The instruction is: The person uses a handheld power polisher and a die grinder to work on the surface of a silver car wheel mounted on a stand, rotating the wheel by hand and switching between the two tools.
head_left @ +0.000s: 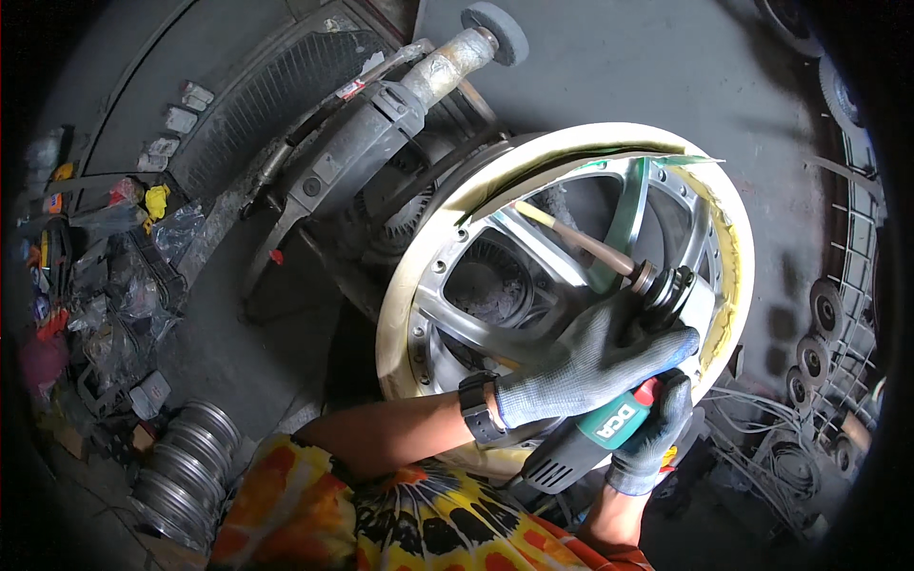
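Observation:
Both my hands wear grey-blue knit gloves and grip a teal and black electric grinder point(609, 428). My left hand point(581, 366) wraps round its front end near the metal collar. My right hand point(659, 433) closes round the body behind it. From the collar a long brownish rod point(595, 246) with a pale yellow tip points up and left, over the spokes. Beneath lies a silver alloy wheel point(392, 328), tilted, its outer rim covered in cream and yellow masking. A loose curved strip point(562, 173) lies along the rim's upper inner edge.
A large grey power tool point(352, 147) with a round grey abrasive wheel point(495, 33) lies up left of the rim. Left are bags and clutter point(119, 285) and stacked metal rims point(186, 466). At right hang discs on a wire rack point(847, 276), with coiled cables point(785, 466) below.

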The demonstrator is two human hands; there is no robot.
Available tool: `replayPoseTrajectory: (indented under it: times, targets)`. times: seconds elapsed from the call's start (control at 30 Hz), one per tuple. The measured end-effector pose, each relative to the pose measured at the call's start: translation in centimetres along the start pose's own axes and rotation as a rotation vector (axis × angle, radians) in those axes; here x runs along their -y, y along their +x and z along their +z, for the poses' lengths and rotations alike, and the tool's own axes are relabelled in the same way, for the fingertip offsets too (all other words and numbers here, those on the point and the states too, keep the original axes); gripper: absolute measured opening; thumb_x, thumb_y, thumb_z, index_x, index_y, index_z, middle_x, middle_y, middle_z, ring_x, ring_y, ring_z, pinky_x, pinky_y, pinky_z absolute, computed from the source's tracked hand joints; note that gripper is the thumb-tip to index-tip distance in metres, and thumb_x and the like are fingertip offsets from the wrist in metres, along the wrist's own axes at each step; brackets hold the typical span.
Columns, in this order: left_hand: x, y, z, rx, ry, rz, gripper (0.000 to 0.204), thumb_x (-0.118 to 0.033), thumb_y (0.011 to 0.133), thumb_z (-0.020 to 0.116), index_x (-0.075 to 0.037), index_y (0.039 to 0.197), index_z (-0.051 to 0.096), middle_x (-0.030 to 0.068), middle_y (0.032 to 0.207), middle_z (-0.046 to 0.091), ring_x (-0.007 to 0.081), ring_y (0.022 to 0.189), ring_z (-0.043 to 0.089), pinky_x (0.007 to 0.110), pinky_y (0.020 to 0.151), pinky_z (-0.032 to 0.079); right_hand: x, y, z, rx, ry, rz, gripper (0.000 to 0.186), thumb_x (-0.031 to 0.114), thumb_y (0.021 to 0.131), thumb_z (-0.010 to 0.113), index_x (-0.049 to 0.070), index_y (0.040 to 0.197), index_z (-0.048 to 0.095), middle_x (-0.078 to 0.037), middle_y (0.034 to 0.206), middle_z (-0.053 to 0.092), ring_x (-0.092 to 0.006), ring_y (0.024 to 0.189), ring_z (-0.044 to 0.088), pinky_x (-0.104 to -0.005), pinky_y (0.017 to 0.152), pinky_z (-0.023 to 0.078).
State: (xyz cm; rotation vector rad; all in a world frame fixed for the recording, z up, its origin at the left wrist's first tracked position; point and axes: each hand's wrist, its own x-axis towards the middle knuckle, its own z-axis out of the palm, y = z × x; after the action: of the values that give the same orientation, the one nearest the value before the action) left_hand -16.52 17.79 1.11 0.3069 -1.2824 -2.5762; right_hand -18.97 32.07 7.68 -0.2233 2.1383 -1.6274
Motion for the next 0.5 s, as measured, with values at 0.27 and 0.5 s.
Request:
replayPoseTrajectory:
  times: [0.27, 0.5]
  targets:
    - [-1.2, 0.1, -0.1, -0.020, -0.035, -0.089, 0.047, -0.040, 0.090, 0.072, -0.001, 0.112, 0.059, 0.0099, 0.091, 0.064, 0.0163, 0.082, 0.063, 0.032, 0.074, 0.051, -0.8, 0.1, -0.4, -0.023, 0.043, -0.014, 0.050, 0.043, 0.104, 0.046, -0.002, 0.119, 0.062, -0.008, 0.111, 0.066, -0.0147, 0.100, 0.061, -0.0320, 0.091, 0.047]
    - [-0.4, 0.0, 0.4, -0.066, -0.025, 0.037, 0.048, -0.038, 0.090, 0.074, 0.000, 0.114, 0.058, 0.0110, 0.093, 0.064, 0.0176, 0.086, 0.064, 0.033, 0.077, 0.051, -1.2, 0.1, -1.4, -0.034, 0.120, -0.008, 0.052, 0.043, 0.103, 0.049, -0.002, 0.126, 0.060, -0.010, 0.118, 0.065, -0.0170, 0.105, 0.061, -0.0343, 0.096, 0.047]
